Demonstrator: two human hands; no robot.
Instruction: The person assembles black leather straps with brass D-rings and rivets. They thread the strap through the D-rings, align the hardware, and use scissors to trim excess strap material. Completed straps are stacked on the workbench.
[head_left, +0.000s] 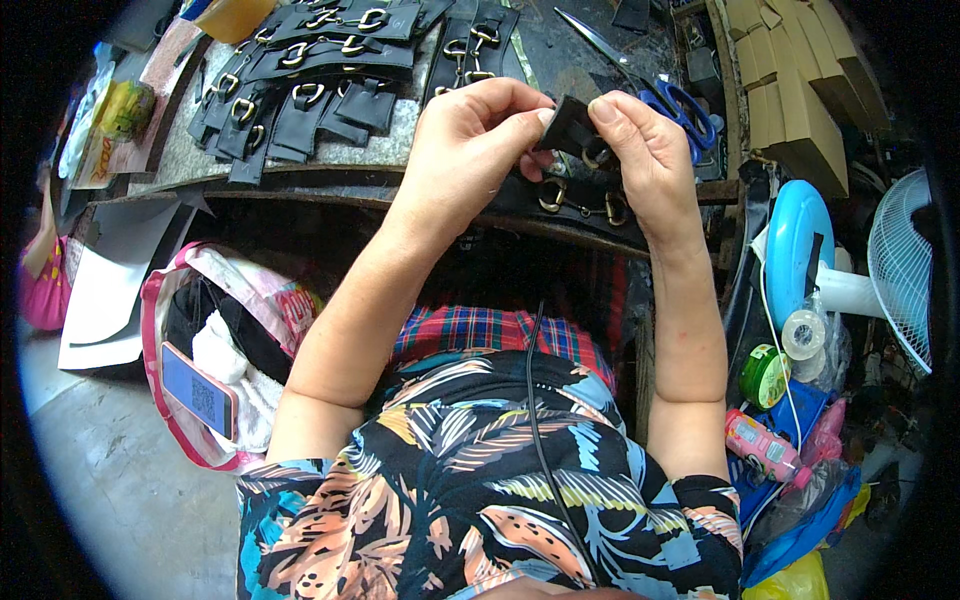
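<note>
A black leather strap piece point(568, 128) is held up between my two hands above the table's near edge. My left hand point(480, 135) pinches its left side between thumb and fingers. On the other side my right hand point(648, 150) grips it, thumb uppermost, beside a metal ring point(595, 157). Just below hangs another black strap with metal horsebit links point(582, 205), close to the table edge; whether it joins the held piece I cannot tell. A pile of similar black straps point(330, 60) with metal rings lies to the left. Blue-handled scissors point(690, 118) rest beyond my right hand.
Cardboard boxes point(800, 90) stand at the far right. A blue and white fan point(800, 250) sits right of the table, above a pink bottle point(762, 445) and plastic bags. On the left, a bag point(160, 400) holds cloth and a phone point(198, 390).
</note>
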